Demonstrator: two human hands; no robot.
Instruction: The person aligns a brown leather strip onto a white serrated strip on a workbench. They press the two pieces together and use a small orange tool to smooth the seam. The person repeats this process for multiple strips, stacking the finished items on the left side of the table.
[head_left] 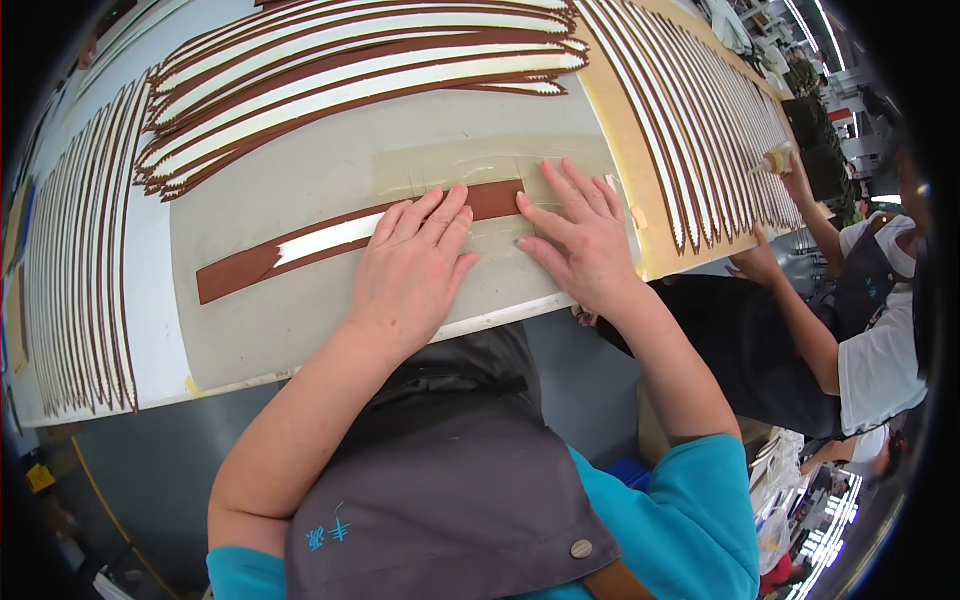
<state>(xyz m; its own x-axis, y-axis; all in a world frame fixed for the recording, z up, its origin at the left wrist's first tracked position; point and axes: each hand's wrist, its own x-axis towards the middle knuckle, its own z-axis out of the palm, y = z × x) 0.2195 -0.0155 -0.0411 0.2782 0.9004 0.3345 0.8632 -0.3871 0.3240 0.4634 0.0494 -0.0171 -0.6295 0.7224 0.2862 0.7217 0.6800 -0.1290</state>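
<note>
A long reddish-brown strip (pixel 235 275), seemingly leather, lies flat on a grey mat (pixel 270 350) in front of me. On it lies a narrower white strip (pixel 330 240) with a notched left end. My left hand (pixel 410 275) rests on the middle of both strips, fingers stretched out and flat, covering the white strip's right part. At the brown strip's right end my right hand (pixel 585 240) is spread open, index fingertip touching that end and other fingers on the mat. Under the fingers runs a see-through, yellowish sheet (pixel 440 160) along the mat.
Beyond the mat lies a stack of brown-and-white strips (pixel 370 80). Similar strips stand in a row at the left (pixel 85 240) and on a tan board at the right (pixel 690 130). A co-worker (pixel 850 290) holding a small bottle (pixel 775 158) works at the table's right side.
</note>
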